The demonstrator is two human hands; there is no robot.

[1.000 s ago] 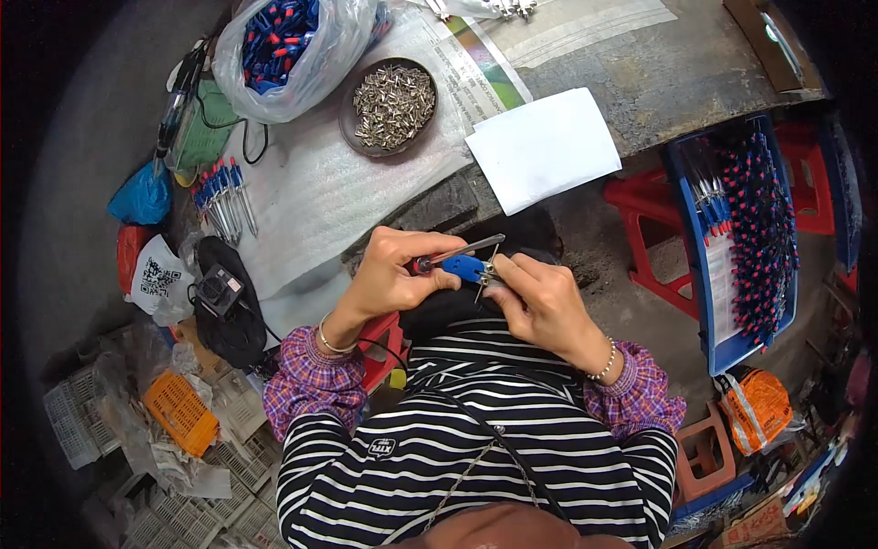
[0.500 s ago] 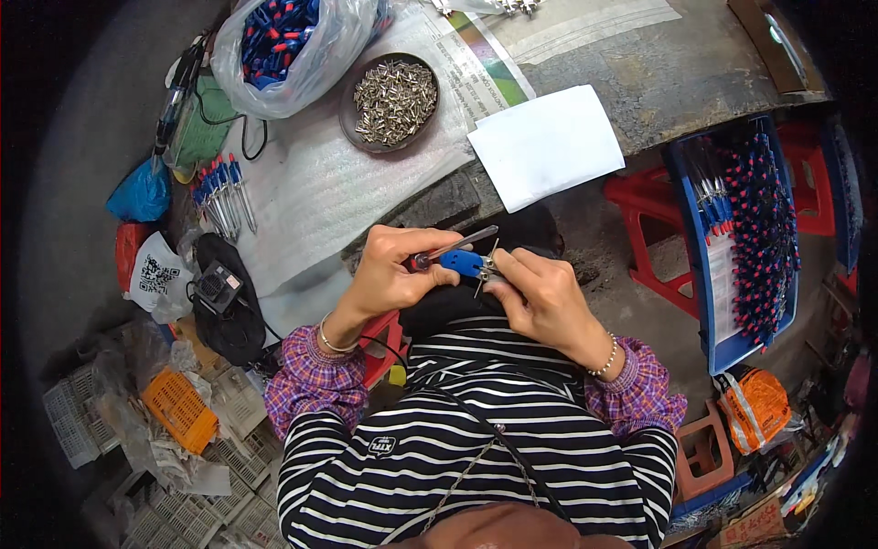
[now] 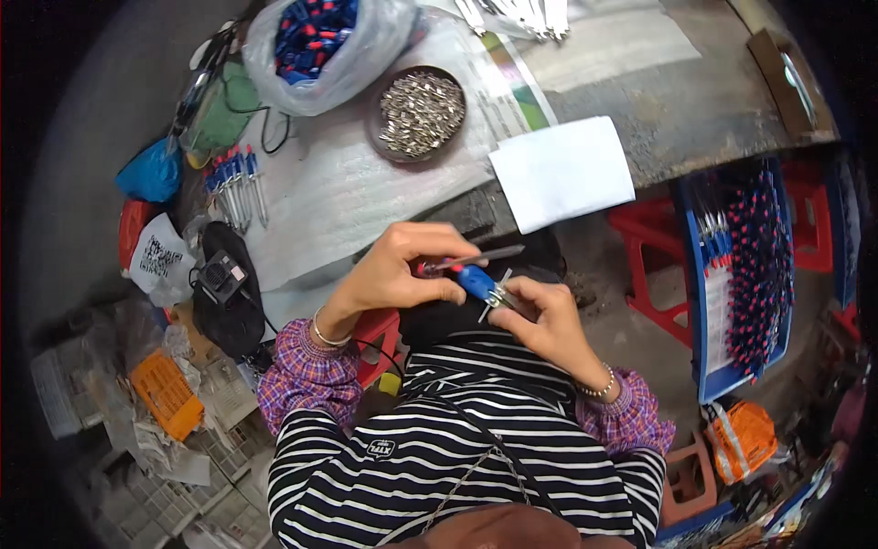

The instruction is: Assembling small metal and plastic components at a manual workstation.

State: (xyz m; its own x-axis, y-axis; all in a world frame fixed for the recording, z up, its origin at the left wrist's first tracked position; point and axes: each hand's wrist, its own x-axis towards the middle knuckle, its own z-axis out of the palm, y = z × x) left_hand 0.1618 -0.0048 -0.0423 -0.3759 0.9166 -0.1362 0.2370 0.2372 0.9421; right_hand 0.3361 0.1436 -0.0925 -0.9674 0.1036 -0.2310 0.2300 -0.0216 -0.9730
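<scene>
My right hand (image 3: 546, 317) pinches the metal end of a small tool with a blue, red-tipped handle (image 3: 475, 281). Thin metal bars stick out crosswise where the metal meets the handle. Close by, my left hand (image 3: 402, 267) curls its fingers round a slim tool with a pointed metal blade (image 3: 499, 254) and a dark red grip, mostly hidden by the fingers. The left thumb stands apart from the blue handle. Both hands are above my lap, in front of the table edge.
On the table stand a bowl of small metal pieces (image 3: 421, 113), a plastic bag of blue and red parts (image 3: 366, 78), a white sheet (image 3: 565, 174) and a row of blue-handled tools (image 3: 240, 190). At right, a blue tray (image 3: 713, 389) of similar tools rests by red stools (image 3: 645, 240).
My left thumb and fingers have come away from the blue handle, whose red tip now shows. The right hand has shifted slightly down and right with it. The whole view has shifted.
</scene>
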